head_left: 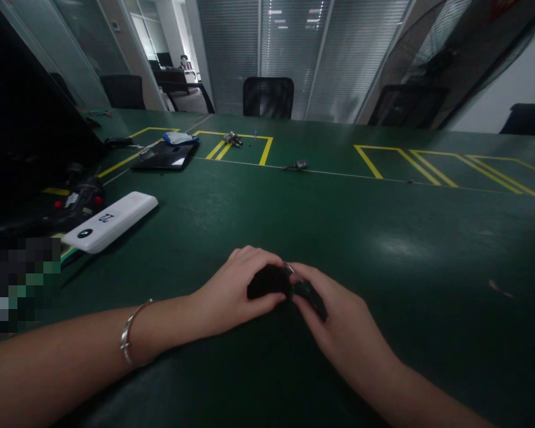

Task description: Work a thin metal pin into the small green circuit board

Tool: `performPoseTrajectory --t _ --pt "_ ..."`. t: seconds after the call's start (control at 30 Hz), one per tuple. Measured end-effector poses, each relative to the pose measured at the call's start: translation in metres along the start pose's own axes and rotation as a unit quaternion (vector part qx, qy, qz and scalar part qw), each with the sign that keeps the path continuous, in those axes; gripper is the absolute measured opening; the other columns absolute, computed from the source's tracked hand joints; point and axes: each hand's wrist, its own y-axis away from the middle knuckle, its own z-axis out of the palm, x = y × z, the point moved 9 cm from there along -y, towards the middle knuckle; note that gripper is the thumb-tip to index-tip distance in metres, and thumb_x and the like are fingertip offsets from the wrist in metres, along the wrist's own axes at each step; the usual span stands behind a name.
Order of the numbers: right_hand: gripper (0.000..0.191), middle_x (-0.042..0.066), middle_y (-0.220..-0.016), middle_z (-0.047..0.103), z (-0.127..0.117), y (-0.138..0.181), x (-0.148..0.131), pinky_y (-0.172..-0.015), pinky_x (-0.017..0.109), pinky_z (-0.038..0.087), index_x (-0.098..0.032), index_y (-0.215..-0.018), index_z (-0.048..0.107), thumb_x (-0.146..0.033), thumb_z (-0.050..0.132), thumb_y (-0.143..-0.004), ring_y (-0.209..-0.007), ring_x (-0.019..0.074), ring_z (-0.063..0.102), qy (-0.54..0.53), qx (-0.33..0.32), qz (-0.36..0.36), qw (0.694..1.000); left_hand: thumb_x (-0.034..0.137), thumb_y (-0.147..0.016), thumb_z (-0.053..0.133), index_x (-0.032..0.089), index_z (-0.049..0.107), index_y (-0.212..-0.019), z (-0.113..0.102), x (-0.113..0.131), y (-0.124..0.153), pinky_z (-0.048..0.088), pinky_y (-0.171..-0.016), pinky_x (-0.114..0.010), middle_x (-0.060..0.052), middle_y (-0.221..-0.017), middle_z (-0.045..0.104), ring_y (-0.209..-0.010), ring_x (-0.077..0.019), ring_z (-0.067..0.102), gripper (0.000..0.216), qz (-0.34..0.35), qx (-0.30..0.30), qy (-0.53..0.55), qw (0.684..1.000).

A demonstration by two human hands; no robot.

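Over the near middle of the green table (pixel 258 220), my two hands meet at the fingertips. My left hand (pixel 236 285), with a silver bracelet (pixel 127 336) at the wrist, is curled around a black rounded object (pixel 267 282). Thumb and fingers of my right hand (pixel 339 303) close on a dark, narrow piece (pixel 310 297). A thin shiny metal strip (pixel 294 271) shows between the right fingers and the left fingertips. The dark things are too shadowed to name, and I cannot tell whether they are joined.
To the left lies a white power bank (pixel 113 221) marked 22, beside a black device with red buttons (pixel 82 199). Farther back are a black flat case (pixel 167 156), a blue-and-white packet (pixel 178 138), metal parts (pixel 232 139) and a small grey metal piece (pixel 299 164). Chairs (pixel 267 98) line the far side.
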Motion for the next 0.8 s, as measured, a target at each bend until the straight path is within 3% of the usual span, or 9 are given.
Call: performPoseTrajectory --t 0.2,0.37,0.8 --pt "0.041 0.004 -0.108 0.071 -0.013 0.0 0.008 -0.085 0.042 0.058 -0.024 -0.125 0.055 -0.019 0.06 -0.085 -0.098 0.0225 0.069 -0.071 0.056 0.058 0.994 0.028 -0.089 0.064 0.023 0.049 -0.123 0.001 -0.01 0.001 0.046 -0.092 -0.041 -0.007 -0.114 0.067 -0.107 -0.0251 0.062 0.038 -0.044 0.005 0.082 0.996" --pt "0.04 0.003 -0.108 0.072 -0.029 0.004 0.0 -0.089 0.038 0.058 -0.026 -0.126 0.054 -0.023 0.062 -0.086 -0.102 0.0205 0.069 -0.121 0.139 0.02 0.983 0.024 -0.088 0.066 0.021 0.046 -0.121 0.009 -0.007 0.003 0.044 -0.097 -0.04 -0.007 -0.111 0.071 -0.11 -0.0237 0.065 0.039 -0.038 -0.028 0.157 0.986" --pt "0.045 -0.002 -0.105 0.074 -0.026 0.002 -0.015 -0.09 0.028 0.057 -0.029 -0.125 0.054 -0.015 0.064 -0.084 -0.1 0.015 0.071 -0.134 0.111 -0.011 0.985 0.028 -0.084 0.073 0.016 0.047 -0.113 0.016 0.0 0.002 0.048 -0.09 -0.038 -0.009 -0.105 0.073 -0.104 -0.0255 0.069 0.041 -0.053 -0.066 0.194 0.977"
